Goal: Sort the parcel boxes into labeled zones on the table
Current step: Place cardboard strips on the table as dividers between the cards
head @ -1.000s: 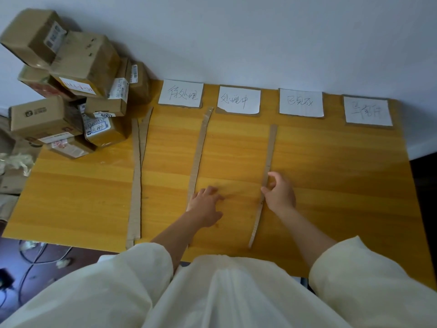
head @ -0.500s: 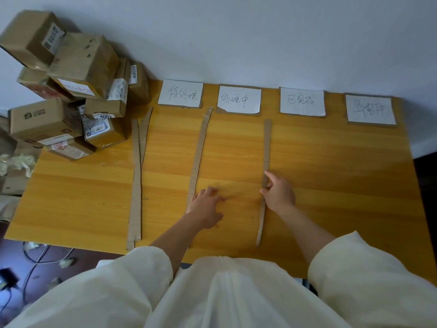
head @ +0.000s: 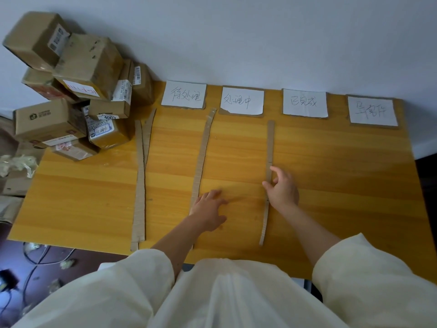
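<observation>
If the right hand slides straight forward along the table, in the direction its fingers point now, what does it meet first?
The right hand points toward the wall, along the cardboard strip it touches. Beyond the strip's far end, the first thing is probably the third paper label. The bare table between looks free.

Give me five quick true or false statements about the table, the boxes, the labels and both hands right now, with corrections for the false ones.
1. Four paper labels lie along the far edge of the table. True.
2. The boxes are already spread across the zones. False: they are all piled at the far left corner.
3. The right hand touches a cardboard strip. True.
4. The left hand holds a box. False: it rests flat on the table, holding nothing.
5. A cardboard strip separates the two rightmost labels. False: no strip lies between them.
</observation>
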{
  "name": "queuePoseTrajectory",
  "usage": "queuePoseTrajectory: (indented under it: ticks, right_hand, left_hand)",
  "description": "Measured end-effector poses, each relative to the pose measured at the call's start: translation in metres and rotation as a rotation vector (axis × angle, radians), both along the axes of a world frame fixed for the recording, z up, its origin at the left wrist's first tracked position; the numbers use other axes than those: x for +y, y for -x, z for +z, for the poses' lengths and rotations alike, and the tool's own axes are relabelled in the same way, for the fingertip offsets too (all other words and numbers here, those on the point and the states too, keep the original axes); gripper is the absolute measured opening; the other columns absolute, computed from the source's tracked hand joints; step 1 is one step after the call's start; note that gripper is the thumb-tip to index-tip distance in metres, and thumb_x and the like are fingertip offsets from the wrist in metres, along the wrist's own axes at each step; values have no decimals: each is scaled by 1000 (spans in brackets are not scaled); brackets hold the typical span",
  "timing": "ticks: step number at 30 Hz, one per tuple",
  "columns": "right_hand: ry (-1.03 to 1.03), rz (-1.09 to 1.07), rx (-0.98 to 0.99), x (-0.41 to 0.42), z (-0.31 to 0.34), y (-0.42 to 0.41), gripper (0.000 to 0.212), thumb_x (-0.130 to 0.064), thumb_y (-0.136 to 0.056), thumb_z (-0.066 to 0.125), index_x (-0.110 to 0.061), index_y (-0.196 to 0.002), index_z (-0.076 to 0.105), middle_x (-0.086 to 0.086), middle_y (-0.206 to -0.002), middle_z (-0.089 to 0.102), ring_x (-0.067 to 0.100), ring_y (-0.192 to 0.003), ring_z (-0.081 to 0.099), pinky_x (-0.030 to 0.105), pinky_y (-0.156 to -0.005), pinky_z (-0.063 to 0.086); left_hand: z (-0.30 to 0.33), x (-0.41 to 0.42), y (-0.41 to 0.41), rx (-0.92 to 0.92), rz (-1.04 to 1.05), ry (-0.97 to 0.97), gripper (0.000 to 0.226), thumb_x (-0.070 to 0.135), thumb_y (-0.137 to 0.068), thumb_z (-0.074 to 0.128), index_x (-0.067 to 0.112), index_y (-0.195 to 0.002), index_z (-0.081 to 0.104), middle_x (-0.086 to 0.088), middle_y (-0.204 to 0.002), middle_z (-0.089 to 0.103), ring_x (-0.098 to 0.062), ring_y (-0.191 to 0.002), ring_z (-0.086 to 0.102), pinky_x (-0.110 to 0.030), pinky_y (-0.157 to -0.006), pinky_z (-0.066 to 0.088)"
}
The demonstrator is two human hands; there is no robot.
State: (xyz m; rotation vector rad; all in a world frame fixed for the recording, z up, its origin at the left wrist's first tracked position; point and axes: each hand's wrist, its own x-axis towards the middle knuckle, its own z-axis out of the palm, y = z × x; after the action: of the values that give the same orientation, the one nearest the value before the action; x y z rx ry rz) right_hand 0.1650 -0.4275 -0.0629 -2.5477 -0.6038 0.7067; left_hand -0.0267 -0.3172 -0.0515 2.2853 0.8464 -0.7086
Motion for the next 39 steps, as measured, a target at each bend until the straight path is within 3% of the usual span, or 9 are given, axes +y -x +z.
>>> queuePoseTrajectory:
  ticks: [3, 7, 14, 20, 23, 27, 33, 39]
  right_hand:
    - [-68, -9, -19, 9, 8, 8, 34, -32, -94, 60, -25, -128, 55, 1, -111, 56, 13, -89, 50, 30, -69, 41]
    - [-170, 5, -8, 30, 18, 31, 21, -35, -96, 57, -24, -114, 62, -5, -106, 57, 12, -87, 54, 27, -68, 41]
    - [-239, 168, 105, 79, 32, 96, 18, -36, -97, 55, -23, -102, 65, -10, -91, 61, 12, -80, 59, 31, -68, 51]
    - [-169, 326, 240, 130, 30, 161, 20, -36, -96, 56, -22, -107, 65, -8, -99, 64, 14, -89, 61, 32, -74, 51]
    - [-120, 379, 292, 158, 26, 192, 22, -33, -96, 57, -20, -113, 64, -4, -108, 66, 15, -95, 63, 31, -78, 52]
    - [-9, 389, 303, 190, 17, 223, 28, -30, -95, 60, -18, -120, 61, -5, -111, 66, 16, -101, 62, 23, -74, 42]
    - [141, 298, 232, 222, 4, 255, 37, -38, -92, 64, -17, -122, 60, 1, -113, 67, 21, -102, 63, 30, -78, 49]
    - [258, 195, 168, 241, 5, 277, 40, -43, -88, 66, -18, -118, 58, 2, -117, 65, 24, -109, 62, 30, -74, 43]
  left_hand:
    - [1, 5, 8, -127, 138, 71, 45, 34, -92, 58, 33, -137, 49, 7, -155, 30, -20, -141, 31, -38, -114, 28]
    - [9, 16, 32, -359, 434, 62, 31, 19, -93, 57, 30, -122, 62, 6, -138, 52, -16, -126, 49, -25, -96, 41]
    - [9, 58, 99, -535, 840, -138, 28, 12, -91, 56, 26, -113, 64, 2, -119, 61, -20, -105, 58, -29, -78, 47]
    - [-8, 99, 161, -455, 1114, -181, 41, 14, -88, 58, 23, -128, 55, -3, -124, 57, -23, -117, 51, -37, -92, 45]
    - [-17, 116, 183, -385, 1092, -160, 48, 13, -85, 63, 26, -130, 55, -7, -124, 56, -27, -118, 51, -42, -94, 47]
    - [-23, 129, 196, -357, 890, -212, 47, 15, -83, 69, 24, -127, 60, -9, -128, 53, -30, -119, 46, -38, -98, 41]
    - [-32, 143, 205, -343, 688, -260, 47, 25, -79, 74, 30, -124, 63, -8, -136, 46, -30, -124, 42, -40, -99, 39]
    - [-38, 151, 212, -322, 603, -287, 43, 34, -78, 74, 35, -120, 64, -4, -140, 42, -28, -127, 37, -39, -99, 37]
